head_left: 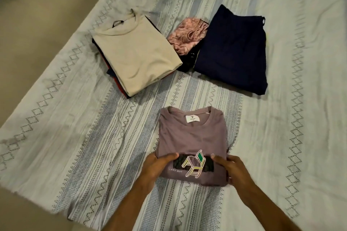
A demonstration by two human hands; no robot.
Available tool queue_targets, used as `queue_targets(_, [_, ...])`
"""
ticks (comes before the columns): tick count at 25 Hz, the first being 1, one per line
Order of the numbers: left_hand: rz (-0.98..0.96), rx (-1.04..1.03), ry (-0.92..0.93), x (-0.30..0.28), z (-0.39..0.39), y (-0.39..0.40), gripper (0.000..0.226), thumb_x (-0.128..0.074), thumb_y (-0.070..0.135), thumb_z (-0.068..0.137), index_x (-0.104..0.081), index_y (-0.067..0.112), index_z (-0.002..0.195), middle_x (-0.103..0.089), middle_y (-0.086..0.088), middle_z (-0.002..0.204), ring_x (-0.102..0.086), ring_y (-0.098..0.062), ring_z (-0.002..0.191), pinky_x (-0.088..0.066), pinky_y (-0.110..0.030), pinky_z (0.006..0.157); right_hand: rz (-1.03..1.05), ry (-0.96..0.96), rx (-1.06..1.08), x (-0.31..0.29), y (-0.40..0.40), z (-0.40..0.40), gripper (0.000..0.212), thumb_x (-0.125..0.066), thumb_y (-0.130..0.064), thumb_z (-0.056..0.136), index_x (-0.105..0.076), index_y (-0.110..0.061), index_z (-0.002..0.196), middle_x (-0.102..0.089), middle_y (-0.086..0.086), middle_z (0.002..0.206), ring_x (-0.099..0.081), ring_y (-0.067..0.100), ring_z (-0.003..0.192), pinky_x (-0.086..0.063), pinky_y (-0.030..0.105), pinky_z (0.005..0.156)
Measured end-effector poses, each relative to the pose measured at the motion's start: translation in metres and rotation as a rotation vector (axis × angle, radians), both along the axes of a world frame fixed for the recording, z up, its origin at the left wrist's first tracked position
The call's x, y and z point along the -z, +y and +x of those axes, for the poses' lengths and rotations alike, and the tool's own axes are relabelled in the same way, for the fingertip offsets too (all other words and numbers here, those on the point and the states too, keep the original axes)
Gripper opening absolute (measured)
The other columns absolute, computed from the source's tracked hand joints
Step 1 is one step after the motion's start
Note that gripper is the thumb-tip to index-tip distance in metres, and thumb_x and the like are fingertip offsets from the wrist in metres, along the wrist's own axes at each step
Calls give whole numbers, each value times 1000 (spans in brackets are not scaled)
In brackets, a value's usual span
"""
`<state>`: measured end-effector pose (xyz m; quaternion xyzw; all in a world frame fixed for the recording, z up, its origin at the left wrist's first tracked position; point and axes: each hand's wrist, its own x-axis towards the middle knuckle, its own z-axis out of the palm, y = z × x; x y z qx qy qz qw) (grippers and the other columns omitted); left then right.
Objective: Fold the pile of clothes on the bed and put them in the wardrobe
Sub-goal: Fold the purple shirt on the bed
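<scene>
Nearest: left hand [159,165] and right hand [230,169] grip opp. sides of the mauve T-shirt [191,137], thumbs on top, fingers tucked under the edges. Shirt lies folded flat on the bed [75,137], chair print and collar label up. Two-sided grip probably keeps the fold intact for a lift; judged ready to stack or carry.

Further back, 2 stacks plus 1 loose item:
- Left stack, cream T-shirt [135,52] topmost; dark and red layers visible beneath, exact no. cannot be counted.
- Pink patterned garment [185,33], crumpled, unfolded, lying btwn the stacks on something dark.
- Navy folded garment [232,47] at right; layers unclear.

Wardrobe not in view. Nothing stored yet, by the look of it.
</scene>
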<state>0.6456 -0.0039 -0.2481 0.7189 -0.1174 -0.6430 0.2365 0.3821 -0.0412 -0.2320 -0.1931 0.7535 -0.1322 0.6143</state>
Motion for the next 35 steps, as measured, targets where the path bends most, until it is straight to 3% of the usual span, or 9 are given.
queue_targets(6, [-19, -88, 322, -46, 15, -20, 61, -88, 8, 70, -67, 4, 127, -79, -17, 111, -75, -34, 98, -60, -36, 74, -56, 83, -301, -58, -47, 44, 22, -80, -25, 84, -76, -12, 101, -80, 3, 88, -71, 26, 91, -57, 38, 79])
queue_targets(9, [-148, -122, 397, -91, 29, -34, 68, -89, 13, 66, -66, 7, 130, -76, -17, 118, -73, -36, 107, -57, -39, 84, 3, -126, -182, -105, -71, 58, 28, -69, -24, 91, -76, -6, 112, -80, 14, 102, -72, 37, 102, -57, 38, 77])
queue_targets(16, [-524, -107, 223, -225, 109, -120, 76, -92, 11, 73, -58, 24, 139, -79, -1, 116, -78, -21, 100, -59, -28, 72, -470, -166, -316, -257, -181, 139, 24, -73, -25, 92, -78, -13, 111, -79, 15, 104, -76, 36, 99, -59, 52, 94])
queue_targets(20, [-747, -199, 102, -263, 170, -179, 72, -84, 19, 76, -55, 27, 142, -78, 3, 120, -77, -19, 101, -59, -24, 72, -714, -252, -356, -301, -258, 203, 17, -72, -19, 93, -76, -10, 107, -80, 13, 95, -78, 29, 83, -61, 37, 71])
queue_targets(24, [-694, -299, 64, -197, 200, -216, 61, -82, 23, 83, -59, 25, 139, -78, 2, 120, -76, -16, 101, -57, -31, 79, -729, -184, -370, -242, -312, 246, 23, -73, -26, 93, -70, -4, 102, -77, 20, 87, -75, 29, 77, -59, 38, 71])
queue_targets(27, [-444, -268, 86, -97, 193, -216, 47, -77, 17, 91, -63, 16, 137, -79, -1, 113, -75, -15, 95, -60, -33, 72, -486, -119, -387, -140, -311, 240, 18, -66, -23, 98, -69, -5, 95, -76, 17, 90, -75, 22, 73, -56, 37, 72])
queue_targets(29, [-350, -238, 65, -45, 184, -201, 58, -81, 17, 90, -58, 19, 142, -76, 2, 122, -74, -18, 109, -61, -39, 88, -282, -27, -412, -78, -289, 220, 16, -68, -22, 97, -70, -7, 100, -77, 17, 96, -74, 26, 74, -53, 33, 66])
queue_targets(32, [-363, -156, 10, -18, 168, -180, 41, -79, 27, 93, -64, 29, 131, -76, 10, 121, -71, -17, 115, -52, -45, 105, -96, -24, -389, -30, -243, 181, 8, -64, -9, 99, -63, -5, 92, -66, 16, 78, -56, 21, 55, -43, 26, 50])
queue_targets(35, [-314, -44, -38, -18, 145, -156, 16, -74, 21, 97, -70, 21, 113, -78, 6, 110, -72, -15, 102, -55, -35, 92, -13, 98, -408, -9, -192, 149, 13, -62, -4, 95, -64, -5, 82, -66, 9, 66, -57, 20, 54, -44, 28, 52])
